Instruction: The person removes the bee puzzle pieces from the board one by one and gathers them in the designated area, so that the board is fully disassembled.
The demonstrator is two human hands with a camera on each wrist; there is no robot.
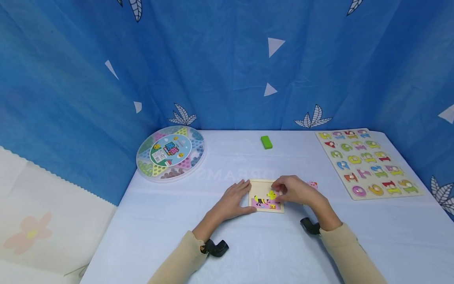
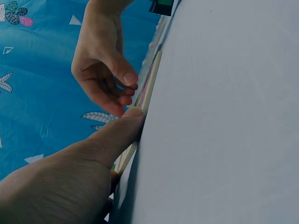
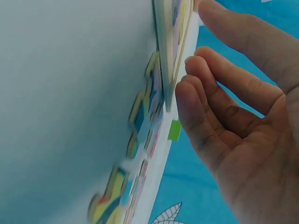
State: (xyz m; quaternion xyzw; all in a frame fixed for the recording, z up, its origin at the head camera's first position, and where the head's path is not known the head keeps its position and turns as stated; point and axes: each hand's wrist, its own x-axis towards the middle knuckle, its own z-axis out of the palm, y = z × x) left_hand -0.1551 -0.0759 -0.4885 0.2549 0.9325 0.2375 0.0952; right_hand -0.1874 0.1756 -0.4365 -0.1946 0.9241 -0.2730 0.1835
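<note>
A small wooden jigsaw puzzle board [image 1: 260, 187] lies on the table, its lower part filled with pieces showing a bee and a yellow animal on pink. My left hand [image 1: 230, 201] holds it by the left side, fingers at the far left corner and thumb along the near edge. In the left wrist view the left thumb [image 2: 124, 123] rests on the board's rim. Over the board's right part hovers my right hand [image 1: 296, 191], fingers bent and thumb apart from them. Nothing shows between them in the right wrist view. Loose jigsaw pieces [image 3: 112, 198] lie beside the board.
A pink piece [image 1: 313, 184] peeks out behind the right hand. Farther back lies a green block [image 1: 266, 142]. A round marble game box [image 1: 195, 169] stands at the back left, a number peg board [image 1: 340, 177] at the right. Blue curtain [image 1: 227, 59] borders the table.
</note>
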